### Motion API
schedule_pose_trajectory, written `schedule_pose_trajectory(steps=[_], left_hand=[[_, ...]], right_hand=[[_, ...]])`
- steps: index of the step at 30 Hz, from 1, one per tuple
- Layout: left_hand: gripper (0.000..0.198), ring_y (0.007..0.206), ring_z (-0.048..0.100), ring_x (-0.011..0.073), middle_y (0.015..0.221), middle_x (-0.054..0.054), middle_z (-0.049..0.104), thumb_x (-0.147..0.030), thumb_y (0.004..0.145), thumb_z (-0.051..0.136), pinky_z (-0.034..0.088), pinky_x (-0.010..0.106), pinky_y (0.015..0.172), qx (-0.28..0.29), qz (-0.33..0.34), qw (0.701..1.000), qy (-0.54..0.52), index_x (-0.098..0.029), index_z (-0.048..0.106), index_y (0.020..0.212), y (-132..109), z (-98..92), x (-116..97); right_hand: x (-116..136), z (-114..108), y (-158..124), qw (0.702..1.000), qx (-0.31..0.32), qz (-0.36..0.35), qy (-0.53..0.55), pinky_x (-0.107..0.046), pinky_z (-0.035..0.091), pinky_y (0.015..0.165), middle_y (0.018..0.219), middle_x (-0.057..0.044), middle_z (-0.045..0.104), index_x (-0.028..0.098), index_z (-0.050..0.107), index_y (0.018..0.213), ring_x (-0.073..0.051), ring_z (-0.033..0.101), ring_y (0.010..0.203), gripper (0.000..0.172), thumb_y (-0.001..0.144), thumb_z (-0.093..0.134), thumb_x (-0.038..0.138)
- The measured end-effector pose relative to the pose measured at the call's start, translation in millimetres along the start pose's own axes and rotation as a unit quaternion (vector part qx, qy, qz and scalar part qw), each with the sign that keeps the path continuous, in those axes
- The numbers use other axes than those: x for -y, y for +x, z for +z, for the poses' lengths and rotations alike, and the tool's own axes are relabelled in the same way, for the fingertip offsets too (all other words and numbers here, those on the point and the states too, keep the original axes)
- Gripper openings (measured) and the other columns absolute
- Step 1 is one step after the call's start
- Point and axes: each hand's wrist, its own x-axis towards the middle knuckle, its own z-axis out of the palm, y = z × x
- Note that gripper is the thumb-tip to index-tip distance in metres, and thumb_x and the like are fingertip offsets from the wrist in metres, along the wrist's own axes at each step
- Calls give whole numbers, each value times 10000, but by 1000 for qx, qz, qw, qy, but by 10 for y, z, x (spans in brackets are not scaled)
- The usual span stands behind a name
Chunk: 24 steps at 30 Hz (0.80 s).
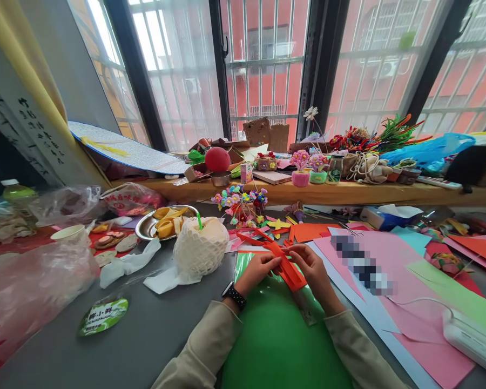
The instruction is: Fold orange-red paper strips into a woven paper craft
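Note:
My left hand [257, 270] and my right hand [314, 272] are both closed on a folded orange-red paper strip [288, 267], held just above a green sheet [275, 340] on the grey table [162, 329]. The left hand pinches the strip's left part, and a black watch sits on that wrist. The fingers of my right hand grip the strip's right side, and its lower end sticks out toward me. More orange-red strips [253, 237] lie just beyond my hands.
Pink, blue and orange paper sheets [392, 302] spread to the right, with a white device [473, 337] and its cable. A foam-netted fruit [201, 246], metal plate [162, 224], plastic bags [32, 286] and cups sit left. Craft flowers [240, 202] and clutter line the wooden sill.

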Motion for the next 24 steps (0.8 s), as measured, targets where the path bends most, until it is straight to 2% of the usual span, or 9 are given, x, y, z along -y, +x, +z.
schedule_pose_trajectory(steps=[2, 5, 7, 10, 13, 19, 24], left_hand=[[334, 493, 453, 74, 531, -6, 513, -422, 683, 441, 340, 184, 486, 17, 7, 1000, 0, -114, 541, 602, -12, 2, -11], [322, 515, 463, 80, 540, -8, 522, -417, 680, 451, 351, 186, 512, 57, 14, 998, -1, -119, 549, 611, -32, 12, -28], [315, 534, 470, 84, 556, -8, 532, -416, 675, 461, 357, 188, 531, 82, 20, 996, 7, -123, 554, 606, -41, 21, -33], [305, 545, 467, 86, 579, -8, 541, -414, 674, 467, 351, 183, 527, 109, 39, 993, 25, -129, 570, 635, -43, 33, -11], [305, 545, 449, 82, 581, -7, 537, -407, 685, 461, 335, 175, 508, 118, 60, 990, 58, -128, 580, 653, -37, 37, 34], [335, 533, 440, 75, 567, -9, 524, -426, 697, 437, 324, 170, 497, 104, 59, 988, 96, -123, 575, 654, -34, 41, 50], [337, 569, 474, 82, 630, -6, 545, -447, 665, 463, 359, 178, 543, 85, 35, 995, 44, -129, 565, 705, -49, 63, -10]], right_hand=[[-42, -30, 22, 998, -55, 1, -31, -275, 424, 646, 744, -42, 599, 164, 529, 742, -147, 547, 689, 175, 672, 540, 324], [-109, -70, 50, 994, -104, 22, -37, -241, 415, 589, 667, -12, 568, 161, 543, 718, -115, 513, 602, 189, 645, 564, 334], [-140, -82, 57, 994, -97, 57, -16, -238, 412, 567, 663, -12, 567, 159, 555, 757, -112, 505, 585, 229, 642, 558, 356], [-159, -75, 48, 993, -39, 107, 1, -233, 403, 522, 621, -12, 563, 144, 580, 758, -110, 493, 541, 272, 640, 545, 386], [-159, -57, 28, 993, 1, 120, -14, -226, 392, 504, 598, -10, 560, 136, 596, 718, -112, 489, 534, 265, 637, 547, 384], [-148, -27, 16, 994, -37, 93, -38, -203, 374, 492, 585, 5, 542, 138, 589, 710, -100, 461, 523, 247, 632, 556, 370], [-116, 9, -5, 995, -57, 62, -59, -215, 387, 523, 625, -13, 554, 139, 579, 711, -126, 484, 574, 247, 660, 524, 373]])
